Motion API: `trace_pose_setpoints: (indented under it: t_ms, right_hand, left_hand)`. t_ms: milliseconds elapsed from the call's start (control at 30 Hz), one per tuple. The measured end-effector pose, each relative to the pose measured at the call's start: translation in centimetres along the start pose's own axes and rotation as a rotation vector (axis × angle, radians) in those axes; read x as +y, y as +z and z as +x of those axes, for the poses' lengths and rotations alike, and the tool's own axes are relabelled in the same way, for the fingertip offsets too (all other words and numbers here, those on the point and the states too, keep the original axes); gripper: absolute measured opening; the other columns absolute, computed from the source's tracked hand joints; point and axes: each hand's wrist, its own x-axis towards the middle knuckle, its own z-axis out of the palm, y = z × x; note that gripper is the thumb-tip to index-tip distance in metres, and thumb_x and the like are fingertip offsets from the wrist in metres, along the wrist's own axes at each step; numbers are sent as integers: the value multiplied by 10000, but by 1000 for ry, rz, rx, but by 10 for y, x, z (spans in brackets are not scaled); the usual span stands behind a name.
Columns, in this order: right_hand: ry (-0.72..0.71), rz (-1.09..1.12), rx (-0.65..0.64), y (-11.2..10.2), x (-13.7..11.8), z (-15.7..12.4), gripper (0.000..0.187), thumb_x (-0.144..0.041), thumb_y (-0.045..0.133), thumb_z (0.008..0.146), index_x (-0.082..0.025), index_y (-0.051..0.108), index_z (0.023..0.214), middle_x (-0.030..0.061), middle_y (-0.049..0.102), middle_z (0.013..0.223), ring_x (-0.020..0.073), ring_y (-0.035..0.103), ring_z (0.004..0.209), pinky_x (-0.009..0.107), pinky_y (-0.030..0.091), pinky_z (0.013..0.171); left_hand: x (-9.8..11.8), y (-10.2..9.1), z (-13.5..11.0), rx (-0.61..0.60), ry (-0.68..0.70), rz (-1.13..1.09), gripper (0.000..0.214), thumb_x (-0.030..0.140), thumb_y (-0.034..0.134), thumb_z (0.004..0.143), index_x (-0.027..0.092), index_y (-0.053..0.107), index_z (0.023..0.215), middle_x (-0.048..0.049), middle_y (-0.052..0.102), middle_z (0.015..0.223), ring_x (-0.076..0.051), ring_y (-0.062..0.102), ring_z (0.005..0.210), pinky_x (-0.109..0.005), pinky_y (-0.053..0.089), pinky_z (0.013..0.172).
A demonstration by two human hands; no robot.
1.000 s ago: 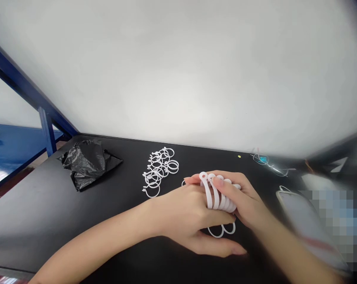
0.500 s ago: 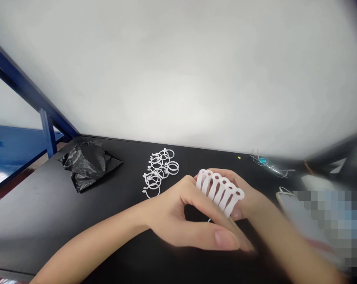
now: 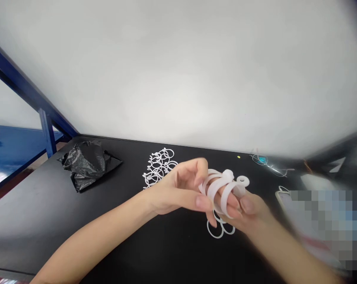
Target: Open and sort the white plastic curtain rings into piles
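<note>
Several white plastic rings (image 3: 225,197) with round eyelet ends sit side by side around the fingers of my right hand (image 3: 252,209), whose thumb presses near an eyelet. My left hand (image 3: 178,189) meets them from the left, its thumb and curled fingers at the leftmost ring's edge. Part of that contact is hidden behind the rings. Below the hands, a few thin white rings (image 3: 215,237) lie on the black tabletop. A larger cluster of thin white rings (image 3: 156,165) with small clasps lies behind my left wrist, which covers some of it.
A crumpled black plastic bag (image 3: 88,165) lies at the left of the black tabletop (image 3: 131,252). Eyeglasses (image 3: 263,161) rest near the back wall. A phone-like object (image 3: 294,221), partly pixelated, is at the right. Blue metal framing (image 3: 48,132) stands at the left edge.
My left hand has drawn back left and up, with its fingers now curled. The rings have turned from an eyelet row to showing their curved bands. Thin rings below are uncovered.
</note>
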Motion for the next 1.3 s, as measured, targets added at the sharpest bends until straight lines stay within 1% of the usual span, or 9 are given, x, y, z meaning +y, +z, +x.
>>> trace_pose_setpoints:
  t_ms: [100,233,300,400,500,600,800,1033,1300]
  right_hand:
    - [67,91,77,-3,-9,-2,461,-653,700,673,-203,603,685,-80,434,366,60,305,230,208,304,263]
    - [63,6,176,-8,-16,-4,324,-445,788,697,-187,597,740,-46,572,460,92,483,270,187,294,279]
    - [26,-100,266,-8,-15,-4,260,-342,799,714,-182,597,747,-34,609,511,115,567,338,189,367,321]
    - [-34,-189,327,-7,-12,-3,212,-233,806,703,-176,606,743,-44,604,538,119,602,398,197,449,375]
    - [-63,-188,311,-6,-9,-1,188,-188,801,686,-171,632,768,-42,607,599,98,586,408,191,466,372]
    - [-69,-169,262,-7,-9,0,180,-196,784,694,-168,631,786,-37,613,616,89,562,384,196,464,354]
    - [-68,-225,356,-8,-9,3,180,-104,722,679,-181,562,711,-78,546,478,67,508,365,157,402,367]
    - [-172,-307,491,-6,-6,8,158,-98,669,611,-186,558,681,-78,559,519,64,494,392,162,395,369]
    - [-211,-328,536,-10,-2,11,116,-187,681,658,-196,572,698,-73,540,513,74,461,367,193,381,354]
  left_hand:
    - [3,2,1,157,1,91,350,192,751,772,209,431,911,10,625,816,-119,643,712,-258,551,666]
    - [17,9,-2,344,48,610,293,327,655,872,204,492,1082,-92,571,1126,-205,562,1054,-281,521,758]
    - [22,12,-4,340,8,894,467,417,652,861,218,465,1239,-123,493,1297,-248,511,1136,-300,515,769]
    - [23,14,-8,248,-98,1212,773,466,696,808,236,302,1432,-140,442,1382,-256,556,1046,-337,514,759]
    - [21,10,-9,132,-99,1350,761,357,630,858,218,219,1484,-142,453,1367,-237,577,1001,-361,511,810]
    - [23,6,-7,99,-71,1342,667,223,585,850,191,282,1444,-117,539,1221,-199,576,939,-338,511,807]
    - [26,7,-3,273,-149,1181,295,204,595,839,194,511,1122,-57,590,1067,-130,562,781,-237,490,594]
    - [13,-3,2,344,-191,722,668,278,826,692,254,433,1231,-13,547,988,-113,620,744,-192,499,542]
    - [9,-11,2,401,-114,704,563,230,830,689,246,514,1154,-25,535,1041,-110,639,758,-173,534,528]
